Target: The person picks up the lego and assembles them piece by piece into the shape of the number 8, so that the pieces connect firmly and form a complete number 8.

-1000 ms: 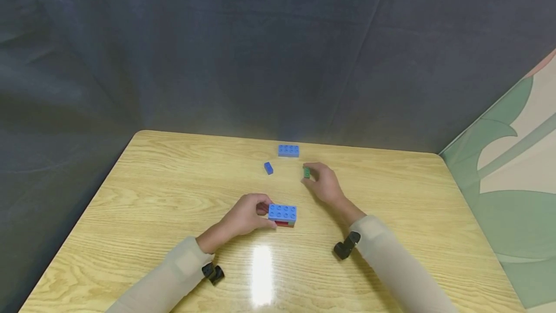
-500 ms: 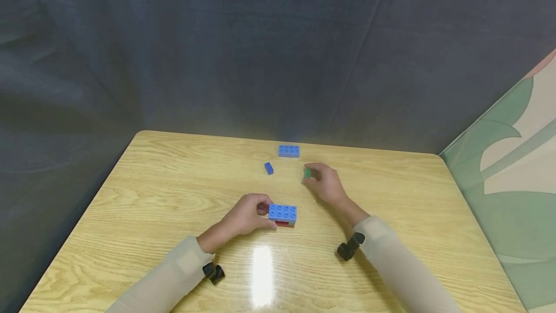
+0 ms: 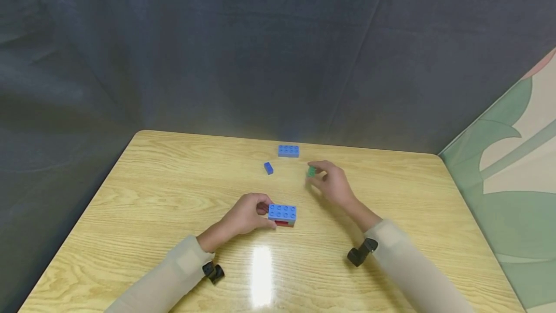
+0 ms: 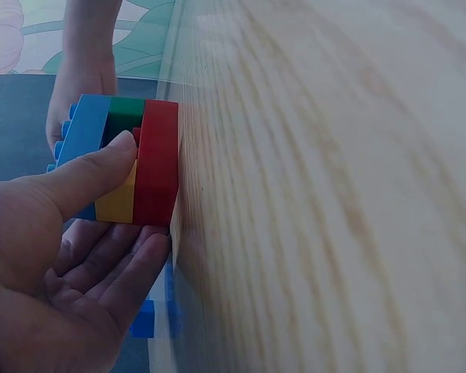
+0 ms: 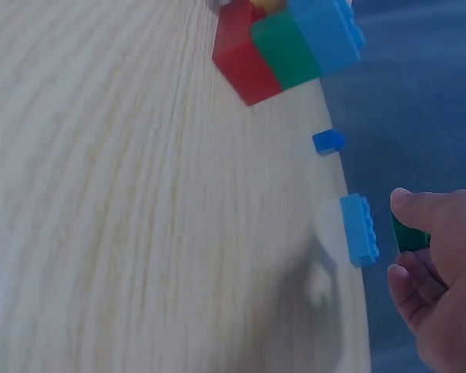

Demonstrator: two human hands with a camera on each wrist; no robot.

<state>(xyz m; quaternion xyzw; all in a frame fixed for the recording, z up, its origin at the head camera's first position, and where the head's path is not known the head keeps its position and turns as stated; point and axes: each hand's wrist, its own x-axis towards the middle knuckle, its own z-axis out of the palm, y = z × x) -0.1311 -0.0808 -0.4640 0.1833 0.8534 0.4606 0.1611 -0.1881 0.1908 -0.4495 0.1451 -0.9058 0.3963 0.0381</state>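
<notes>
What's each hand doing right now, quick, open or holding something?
Left hand: closed, holding the stack of toy bricks.
Right hand: closed, pinching the small green brick.

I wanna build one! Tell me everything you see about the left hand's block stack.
The block stack looks plastic: a blue eight-stud brick on top, a yellow brick and green brick at opposite ends beneath with a gap between, and a red base. It stands upright on the table, the left hand holding its left end.
</notes>
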